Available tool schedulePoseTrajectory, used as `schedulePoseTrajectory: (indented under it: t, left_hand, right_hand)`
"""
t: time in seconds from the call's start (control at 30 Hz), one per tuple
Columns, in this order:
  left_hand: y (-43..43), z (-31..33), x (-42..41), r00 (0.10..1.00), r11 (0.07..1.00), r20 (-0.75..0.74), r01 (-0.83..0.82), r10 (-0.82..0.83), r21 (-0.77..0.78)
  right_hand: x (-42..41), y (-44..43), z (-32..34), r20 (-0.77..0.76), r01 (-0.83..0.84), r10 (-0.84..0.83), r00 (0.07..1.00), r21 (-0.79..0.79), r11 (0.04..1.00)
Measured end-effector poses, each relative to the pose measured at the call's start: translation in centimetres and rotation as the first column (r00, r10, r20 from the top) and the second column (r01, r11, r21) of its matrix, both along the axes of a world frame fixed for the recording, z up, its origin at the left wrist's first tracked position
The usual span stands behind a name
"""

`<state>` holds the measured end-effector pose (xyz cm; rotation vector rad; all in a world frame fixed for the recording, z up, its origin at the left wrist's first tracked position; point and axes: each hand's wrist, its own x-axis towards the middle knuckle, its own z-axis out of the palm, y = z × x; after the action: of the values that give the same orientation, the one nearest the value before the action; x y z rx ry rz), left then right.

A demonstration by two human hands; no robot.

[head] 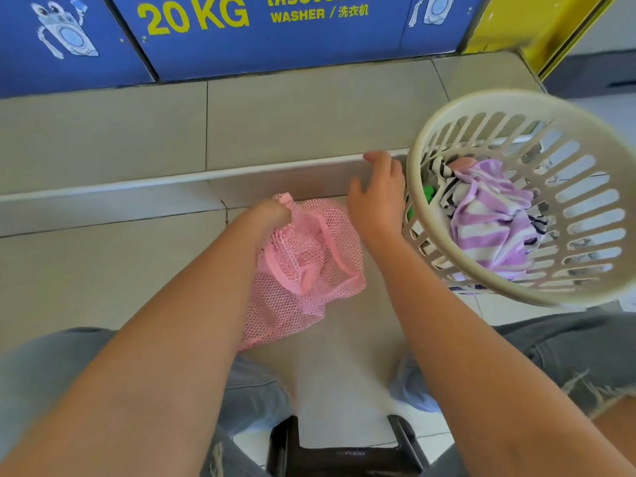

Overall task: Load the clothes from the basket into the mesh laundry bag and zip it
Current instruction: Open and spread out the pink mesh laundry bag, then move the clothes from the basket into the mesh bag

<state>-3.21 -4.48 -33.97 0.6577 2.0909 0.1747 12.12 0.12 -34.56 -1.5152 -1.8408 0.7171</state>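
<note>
Two hands are out: the left hand (pixel 275 211) is clenched on the top edge of the one pink mesh laundry bag (pixel 309 266), which lies on the floor (pixel 103 270) between the forearms, while the right hand (pixel 377 197) hangs released, fingers loose, just beside the single cream basket (pixel 509 98). In the basket lie a purple-striped cloth (pixel 492 222), a black-and-white striped piece (pixel 444 180) and something green (pixel 428 194). Beyond, the blue washer panel (pixel 275 39) reads "20 KG" and "WASHER / 洗衣机".

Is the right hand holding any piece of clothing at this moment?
No, the right hand is open and empty beside the basket, while the left hand grips the mesh bag.
</note>
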Motion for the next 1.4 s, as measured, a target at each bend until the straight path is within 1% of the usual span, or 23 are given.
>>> schedulePoseTrajectory:
  t: [0.07,0.1,0.17,0.23,0.33,0.4,0.47,0.57,0.67,0.73,0.8,0.9,0.97,1.03,1.1,1.2,1.33,1.4]
  left_hand:
    - [0.9,0.0,0.7,0.998,0.986,0.021,-0.064,0.061,0.152]
    - [1.3,0.0,1.1,0.996,0.968,0.036,-0.087,0.081,0.236]
    - [2.4,0.5,2.2,0.994,0.907,0.071,-0.106,0.085,0.408]
    - [3.2,1.3,3.3,0.994,0.853,0.089,-0.102,0.066,0.512]
    - [4.2,2.3,5.2,0.995,0.817,0.096,-0.060,0.006,0.574]
    - [4.8,2.9,6.3,0.993,0.792,0.118,-0.058,-0.018,0.608]
    - [5.3,3.2,6.9,0.988,0.761,0.149,-0.073,-0.031,0.645]
    - [5.8,3.4,7.4,0.984,0.732,0.175,-0.088,-0.044,0.676]
    - [5.9,2.3,7.0,0.982,0.756,0.183,-0.083,-0.050,0.649]
    - [5.8,0.8,6.5,0.978,0.789,0.207,-0.116,-0.014,0.603]
    - [5.6,-0.5,5.9,0.968,0.813,0.240,-0.193,0.067,0.550]
    - [5.5,-1.6,5.5,0.949,0.824,0.272,-0.279,0.159,0.492]
    - [5.7,-1.9,5.2,0.944,0.822,0.272,-0.301,0.186,0.483]
    - [5.9,-1.9,5.1,0.944,0.820,0.272,-0.304,0.189,0.485]
    - [6.1,-1.7,5.0,0.943,0.811,0.275,-0.306,0.186,0.499]
    - [6.0,-1.2,5.2,0.940,0.804,0.293,-0.309,0.177,0.509]
    - [4.9,-0.3,5.3,0.934,0.797,0.311,-0.322,0.178,0.510]
    - [4.3,0.2,5.3,0.915,0.776,0.354,-0.365,0.195,0.515]
  right_hand:
    - [1.4,1.2,1.5,-0.068,0.061,-0.056,0.996,0.061,0.996]
    - [2.1,1.9,2.0,-0.079,0.094,-0.089,0.993,0.074,0.993]
    - [3.7,3.3,2.5,-0.053,0.156,-0.153,0.987,0.063,0.986]
    - [5.5,4.8,2.3,0.039,0.224,-0.225,0.974,0.033,0.974]
    - [8.4,6.6,0.8,0.246,0.339,-0.319,0.915,-0.041,0.940]
    - [10.2,7.6,-0.6,0.348,0.383,-0.319,0.882,-0.133,0.914]
    - [12.1,8.3,-2.0,0.420,0.398,-0.274,0.865,-0.241,0.885]
    - [14.4,9.3,-3.8,0.472,0.377,-0.166,0.866,-0.398,0.836]
    - [15.8,10.7,-5.2,0.499,0.397,-0.125,0.858,-0.488,0.777]
    - [16.5,11.8,-6.0,0.472,0.435,-0.174,0.864,-0.528,0.730]
    - [17.1,12.8,-6.8,0.432,0.478,-0.253,0.865,-0.564,0.673]
    - [17.8,13.6,-8.3,0.397,0.543,-0.370,0.840,-0.597,0.591]
    - [18.1,13.7,-9.4,0.356,0.531,-0.395,0.847,-0.613,0.585]
    - [18.4,13.6,-10.1,0.330,0.529,-0.415,0.848,-0.576,0.623]
    - [18.4,13.3,-10.0,0.306,0.562,-0.473,0.826,-0.513,0.649]
    - [17.9,13.0,-8.7,0.222,0.584,-0.548,0.806,-0.441,0.681]
    - [15.6,12.4,-4.6,0.121,0.629,-0.619,0.776,-0.213,0.748]
    - [13.7,11.9,-1.8,-0.003,0.645,-0.649,0.761,-0.111,0.756]
